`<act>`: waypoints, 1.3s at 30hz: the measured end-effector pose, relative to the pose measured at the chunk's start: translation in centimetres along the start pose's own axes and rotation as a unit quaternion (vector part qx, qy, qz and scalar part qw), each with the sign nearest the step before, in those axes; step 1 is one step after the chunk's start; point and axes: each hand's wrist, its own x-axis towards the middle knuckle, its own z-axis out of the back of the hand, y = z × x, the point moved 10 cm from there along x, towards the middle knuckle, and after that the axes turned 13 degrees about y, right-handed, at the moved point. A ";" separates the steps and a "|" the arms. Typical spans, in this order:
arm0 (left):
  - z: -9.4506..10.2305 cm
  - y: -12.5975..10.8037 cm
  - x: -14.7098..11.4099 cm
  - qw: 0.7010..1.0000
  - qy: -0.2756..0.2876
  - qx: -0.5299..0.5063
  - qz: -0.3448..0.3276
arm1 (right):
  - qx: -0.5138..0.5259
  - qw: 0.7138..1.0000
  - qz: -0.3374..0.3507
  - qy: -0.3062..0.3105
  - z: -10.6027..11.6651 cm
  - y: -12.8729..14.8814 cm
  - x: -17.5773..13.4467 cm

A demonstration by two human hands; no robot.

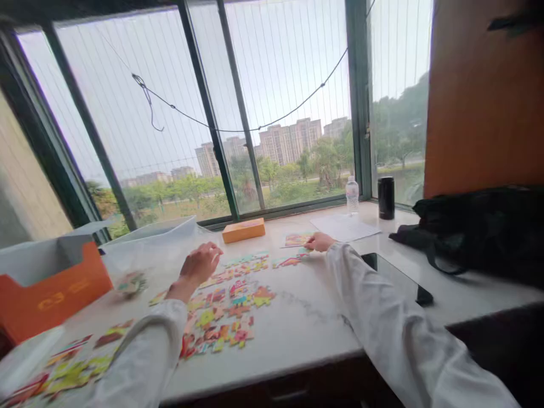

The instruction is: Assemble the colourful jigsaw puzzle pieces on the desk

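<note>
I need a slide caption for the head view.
Left hand over jigsaw pieces, right hand at a flat picture, near a window.

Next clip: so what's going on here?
A person is at a table spread with puzzle pieces. The right hand is at the edge of a picture card, though whether it grips the card or a piece is unclear. The left hand is loosely curled by the upper pieces, its grip unclear too. More pieces lie beside the left forearm.

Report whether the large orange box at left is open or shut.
Open: the large orange box shows its grey inside, with no lid across the top.
</note>
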 end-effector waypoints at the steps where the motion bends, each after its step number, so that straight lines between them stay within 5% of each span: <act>1: 0.7 -1.2 0.4 1.000 -0.003 -0.004 -0.008 | 0.001 1.000 -0.001 -0.001 -0.1 0.0 -0.1; 7: 3.4 -9.8 2.8 0.996 0.072 -0.045 -0.024 | -0.002 1.000 -0.006 0.000 -0.7 -0.1 -0.5; 12: 2.3 -18.5 3.5 0.984 0.151 -0.048 -0.084 | -0.012 1.000 -0.005 0.016 -1.0 0.1 -0.7; 16: 0.0 -22.3 3.3 0.978 0.149 -0.066 -0.132 | -0.026 0.999 -0.011 0.018 -0.9 0.1 -0.9; 23: -2.9 -23.8 3.0 0.964 0.130 -0.089 -0.212 | -0.064 0.998 -0.012 -0.008 -0.3 0.6 -1.1; 39: -3.1 -24.6 2.4 0.969 0.125 -0.062 -0.204 | -0.168 0.985 -0.016 -0.041 -0.6 1.9 -1.4</act>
